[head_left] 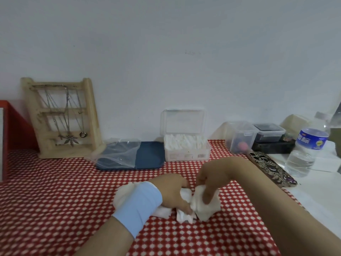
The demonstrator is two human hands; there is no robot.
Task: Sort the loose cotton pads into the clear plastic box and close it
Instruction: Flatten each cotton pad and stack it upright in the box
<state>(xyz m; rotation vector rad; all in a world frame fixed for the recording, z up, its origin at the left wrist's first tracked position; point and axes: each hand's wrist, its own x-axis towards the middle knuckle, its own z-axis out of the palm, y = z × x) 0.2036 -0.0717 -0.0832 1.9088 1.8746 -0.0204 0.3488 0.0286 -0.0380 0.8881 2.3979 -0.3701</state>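
A heap of loose white cotton pads (pixel 200 206) lies on the red-and-white checked cloth (pixel 55 191) in front of me. My left hand (pixel 173 191), with a light blue wristband, rests on the left part of the heap and pinches pads at its fingertips. My right hand (pixel 212 180) presses down on a bunch of pads from above with fingers curled around them. The clear plastic box (pixel 186 145) stands behind the hands near the wall. Its lid is raised upright and the box is nearly full of white pads.
A dark blue tray (pixel 149 156) with a clear plastic bag (pixel 118 152) lies left of the box. A wooden necklace stand (pixel 62 117) leans at the far left. Small clear containers (pixel 241 137), a patterned phone (pixel 271 167) and a water bottle (pixel 306 152) sit at the right.
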